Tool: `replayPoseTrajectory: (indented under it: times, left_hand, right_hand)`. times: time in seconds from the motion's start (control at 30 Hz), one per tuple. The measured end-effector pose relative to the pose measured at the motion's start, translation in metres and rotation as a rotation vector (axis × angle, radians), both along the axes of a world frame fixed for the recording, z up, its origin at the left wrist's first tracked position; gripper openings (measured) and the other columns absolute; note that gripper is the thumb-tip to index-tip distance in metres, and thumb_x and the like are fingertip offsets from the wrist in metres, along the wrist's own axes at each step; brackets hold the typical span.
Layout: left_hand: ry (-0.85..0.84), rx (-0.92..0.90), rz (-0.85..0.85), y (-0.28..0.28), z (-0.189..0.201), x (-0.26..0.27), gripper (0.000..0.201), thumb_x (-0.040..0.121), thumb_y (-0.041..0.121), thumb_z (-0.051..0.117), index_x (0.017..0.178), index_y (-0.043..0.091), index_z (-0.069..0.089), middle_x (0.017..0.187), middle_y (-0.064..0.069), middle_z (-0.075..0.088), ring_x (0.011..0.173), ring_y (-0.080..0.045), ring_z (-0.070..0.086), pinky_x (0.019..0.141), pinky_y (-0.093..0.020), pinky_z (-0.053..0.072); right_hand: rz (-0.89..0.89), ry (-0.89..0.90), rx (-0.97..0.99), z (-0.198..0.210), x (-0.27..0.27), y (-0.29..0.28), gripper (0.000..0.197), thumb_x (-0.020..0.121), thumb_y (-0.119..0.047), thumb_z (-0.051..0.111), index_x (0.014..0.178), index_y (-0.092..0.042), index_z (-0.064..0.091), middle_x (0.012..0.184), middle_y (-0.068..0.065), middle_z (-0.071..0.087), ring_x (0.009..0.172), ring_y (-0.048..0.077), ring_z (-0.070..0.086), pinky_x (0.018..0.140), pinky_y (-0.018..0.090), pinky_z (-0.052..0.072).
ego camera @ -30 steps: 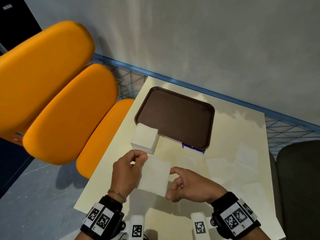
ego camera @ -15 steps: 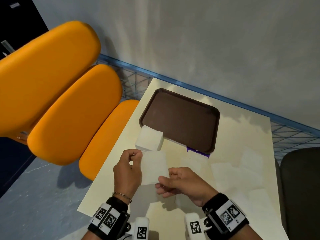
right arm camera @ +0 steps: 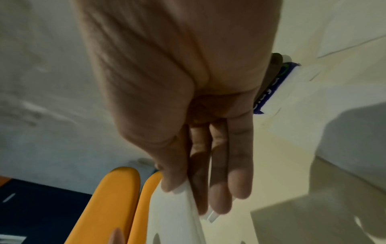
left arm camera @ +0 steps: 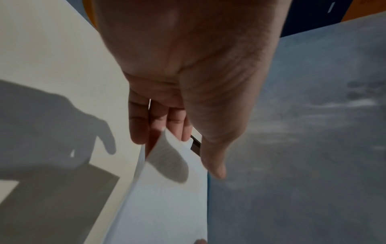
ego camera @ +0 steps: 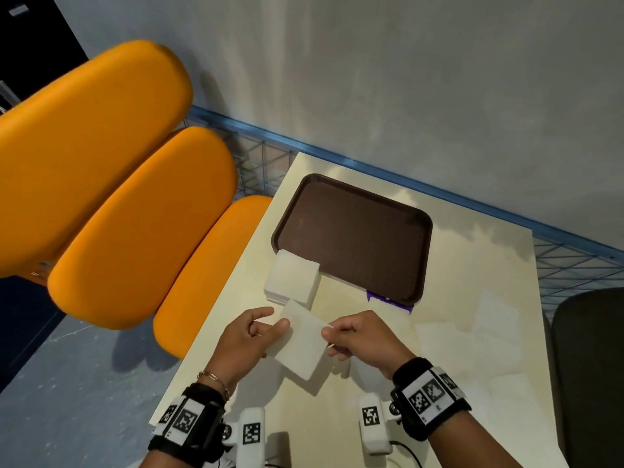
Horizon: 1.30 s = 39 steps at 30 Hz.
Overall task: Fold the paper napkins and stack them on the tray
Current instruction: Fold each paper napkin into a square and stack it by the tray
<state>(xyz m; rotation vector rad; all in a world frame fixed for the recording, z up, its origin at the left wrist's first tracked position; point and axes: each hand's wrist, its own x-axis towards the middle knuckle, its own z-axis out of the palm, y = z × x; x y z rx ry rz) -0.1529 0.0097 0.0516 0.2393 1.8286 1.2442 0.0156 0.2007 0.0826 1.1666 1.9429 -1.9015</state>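
Now your left hand and right hand, each pinching an opposite edge of one napkin between them.

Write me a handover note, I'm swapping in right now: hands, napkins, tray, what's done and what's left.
Left hand pinches the left edge of one napkin held above the table; right hand pinches its right edge.
Napkin stack sits on the table at the tray's near left corner.
Tray holds nothing.
Loose napkins lie to the right.
Left: fold them, stack all on the tray.
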Motion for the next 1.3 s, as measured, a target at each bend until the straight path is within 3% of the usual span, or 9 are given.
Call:
replayPoseTrajectory:
  times: [0.13,0.23,0.37,0.5,0.67,0.83,0.97,1.13,1.3]
  left_hand:
    - [0.073,-0.048,0.039,0.016,-0.009,-0.013,0.012,0.089,0.031,0.083,0.093,0.02,0.08,0.08,0.006,0.076,0.079,-0.016,0.069,0.069,-0.028,0.058]
    - [0.088,-0.072,0.177,0.035,-0.017,-0.026,0.015,0.088,0.031,0.084,0.096,0.019,0.081,0.087,0.004,0.076,0.076,-0.016,0.064,0.058,-0.025,0.054]
    - [0.206,-0.14,0.214,0.06,-0.028,-0.043,0.022,0.083,0.039,0.086,0.096,0.022,0.082,0.087,0.012,0.077,0.084,-0.014,0.069,0.078,-0.035,0.062]
    - [0.31,-0.167,0.209,0.079,-0.032,-0.056,0.026,0.084,0.033,0.085,0.105,0.018,0.081,0.089,0.014,0.073,0.089,-0.011,0.067,0.086,-0.03,0.055]
    - [0.26,-0.138,0.175,0.082,-0.044,-0.071,0.034,0.083,0.027,0.087,0.115,0.022,0.077,0.089,0.006,0.071,0.085,-0.013,0.066,0.075,-0.024,0.054]
    - [-0.027,-0.065,0.122,0.078,-0.042,-0.072,0.027,0.079,0.025,0.09,0.092,0.011,0.072,0.091,-0.006,0.081,0.088,-0.024,0.076,0.069,-0.034,0.056]
    - [-0.124,-0.048,0.187,0.079,-0.044,-0.068,0.029,0.085,0.02,0.086,0.094,-0.001,0.069,0.087,-0.016,0.08,0.081,-0.029,0.073,0.062,-0.031,0.057]
    - [0.006,-0.149,0.199,0.084,-0.049,-0.068,0.028,0.087,0.03,0.082,0.08,0.006,0.072,0.079,-0.007,0.08,0.08,-0.025,0.078,0.063,-0.033,0.056]
    - [0.133,-0.251,0.19,0.084,-0.048,-0.065,0.019,0.09,0.032,0.078,0.082,0.014,0.078,0.072,0.001,0.078,0.072,-0.021,0.078,0.061,-0.034,0.06]
  right_hand:
    - [-0.034,0.008,-0.049,-0.014,-0.023,0.013,0.023,0.098,-0.026,0.076,0.104,-0.004,0.078,0.099,0.017,0.08,0.083,0.019,0.076,0.084,0.038,0.062]
    - [-0.107,0.013,-0.073,-0.027,-0.044,0.02,0.025,0.093,-0.028,0.081,0.101,-0.004,0.077,0.087,0.005,0.079,0.081,0.018,0.076,0.082,0.037,0.062]
    - [-0.216,-0.035,0.002,-0.045,-0.073,0.028,0.015,0.094,-0.019,0.08,0.094,-0.004,0.077,0.077,0.001,0.074,0.065,0.009,0.069,0.065,0.027,0.058]
    - [-0.336,-0.05,0.02,-0.06,-0.096,0.035,0.022,0.089,-0.025,0.086,0.104,-0.013,0.076,0.083,0.004,0.079,0.065,0.011,0.072,0.063,0.027,0.057]
    - [-0.425,-0.078,0.01,-0.073,-0.103,0.039,0.025,0.085,-0.037,0.088,0.101,-0.022,0.077,0.078,0.001,0.079,0.07,0.015,0.071,0.077,0.041,0.064]
    - [-0.57,-0.073,-0.213,-0.076,-0.099,0.034,0.029,0.085,-0.037,0.089,0.107,-0.024,0.076,0.073,0.0,0.071,0.071,0.016,0.055,0.073,0.034,0.047]
    - [-0.544,-0.098,-0.211,-0.081,-0.098,0.031,0.028,0.084,-0.041,0.088,0.103,-0.024,0.076,0.071,-0.002,0.07,0.073,0.018,0.054,0.073,0.037,0.045]
    - [-0.47,-0.12,-0.038,-0.086,-0.103,0.038,0.025,0.084,-0.034,0.089,0.101,-0.02,0.078,0.073,0.0,0.07,0.069,0.021,0.055,0.066,0.037,0.048]
    - [-0.362,-0.123,0.085,-0.084,-0.106,0.047,0.015,0.086,-0.02,0.088,0.097,-0.015,0.079,0.09,-0.001,0.076,0.077,0.013,0.063,0.077,0.028,0.052]
